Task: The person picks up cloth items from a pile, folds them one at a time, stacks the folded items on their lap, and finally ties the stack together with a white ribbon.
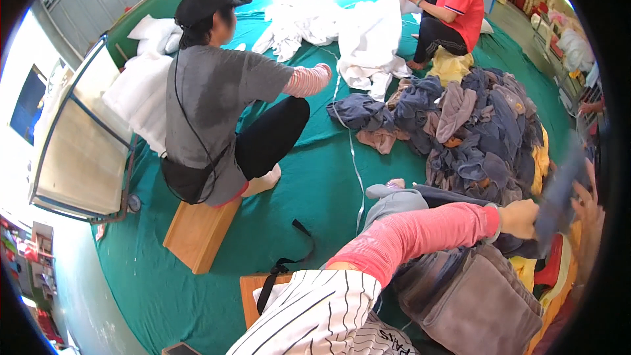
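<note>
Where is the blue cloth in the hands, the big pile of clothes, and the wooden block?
blue cloth (557,200), head view, on the middle of the strip between both hands.
pile of clothes (476,135), head view, on its middle.
wooden block (197,233), head view, on its top face.

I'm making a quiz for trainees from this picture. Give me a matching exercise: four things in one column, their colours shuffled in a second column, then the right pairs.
Things:
1. Floor mat
2. Wearer's sleeve
3. Sheets heap
4. Low stool

Colours:
a. White
b. Light wood
c. Green
d. Pink

Pairs: 1-c, 2-d, 3-a, 4-b

The sleeve belongs to the left hand, which grips a blue-grey cloth; the right hand touches the same cloth, blurred.
</note>
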The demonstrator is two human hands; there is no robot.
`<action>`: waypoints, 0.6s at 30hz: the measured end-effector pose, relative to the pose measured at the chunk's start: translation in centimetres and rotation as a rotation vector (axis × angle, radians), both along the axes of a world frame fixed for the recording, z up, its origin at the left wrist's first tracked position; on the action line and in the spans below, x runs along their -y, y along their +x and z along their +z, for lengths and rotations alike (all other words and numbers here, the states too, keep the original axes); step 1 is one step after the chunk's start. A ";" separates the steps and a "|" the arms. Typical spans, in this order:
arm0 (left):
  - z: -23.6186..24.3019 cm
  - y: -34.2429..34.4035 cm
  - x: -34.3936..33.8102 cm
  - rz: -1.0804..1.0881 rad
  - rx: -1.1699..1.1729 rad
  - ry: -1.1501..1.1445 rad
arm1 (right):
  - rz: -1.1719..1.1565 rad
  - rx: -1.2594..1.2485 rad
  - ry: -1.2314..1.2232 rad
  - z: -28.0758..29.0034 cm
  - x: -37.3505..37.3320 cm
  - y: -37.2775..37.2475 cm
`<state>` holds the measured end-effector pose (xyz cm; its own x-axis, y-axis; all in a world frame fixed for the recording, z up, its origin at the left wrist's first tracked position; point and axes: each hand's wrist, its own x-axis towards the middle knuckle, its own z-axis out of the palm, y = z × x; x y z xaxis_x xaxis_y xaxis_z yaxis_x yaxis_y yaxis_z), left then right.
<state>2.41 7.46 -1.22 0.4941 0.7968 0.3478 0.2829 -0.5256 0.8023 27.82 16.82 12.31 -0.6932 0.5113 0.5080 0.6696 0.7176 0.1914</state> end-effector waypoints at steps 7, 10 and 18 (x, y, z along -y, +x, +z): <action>-8.7 1.8 -6.5 0.532 -0.013 0.926 | 0.168 -0.538 -0.585 -2.6 7.1 -6.1; -5.1 1.3 -3.6 0.513 0.061 0.907 | -0.234 -0.365 -0.736 -4.8 9.6 -3.5; -2.8 -3.1 -2.5 0.251 0.149 0.617 | -0.110 -0.439 -1.160 -7.0 10.2 -6.5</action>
